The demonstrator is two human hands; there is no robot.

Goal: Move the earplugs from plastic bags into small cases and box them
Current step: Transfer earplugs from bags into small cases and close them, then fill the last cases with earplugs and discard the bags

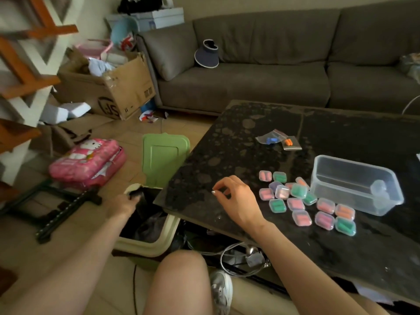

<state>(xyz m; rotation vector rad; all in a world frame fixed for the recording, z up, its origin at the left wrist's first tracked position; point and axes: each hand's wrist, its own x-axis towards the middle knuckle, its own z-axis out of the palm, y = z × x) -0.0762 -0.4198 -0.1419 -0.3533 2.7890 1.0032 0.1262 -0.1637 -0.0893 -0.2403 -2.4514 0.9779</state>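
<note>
Several small clear cases (306, 201) holding pink, green, orange and purple earplugs lie clustered on the black table (238, 144). To their right stands a clear plastic box (336, 169) with one small case (379, 189) inside. Farther back lie two plastic bags, one with blue earplugs (271, 140), one with orange earplugs (288, 142). My right hand (236, 201) rests on the table left of the cases, thumb and forefinger pinched, nothing visible between them. My left hand (126, 202) hangs over the open bin; its fingers are blurred.
A bin with a raised green lid (164, 155) and cream rim (159, 244) stands at the table's left edge. On the floor lie a pink bag (88, 162) and a black stand (66, 208). Beyond are a cardboard box (118, 87) and a grey sofa (261, 83). Cables (238, 258) lie under the table.
</note>
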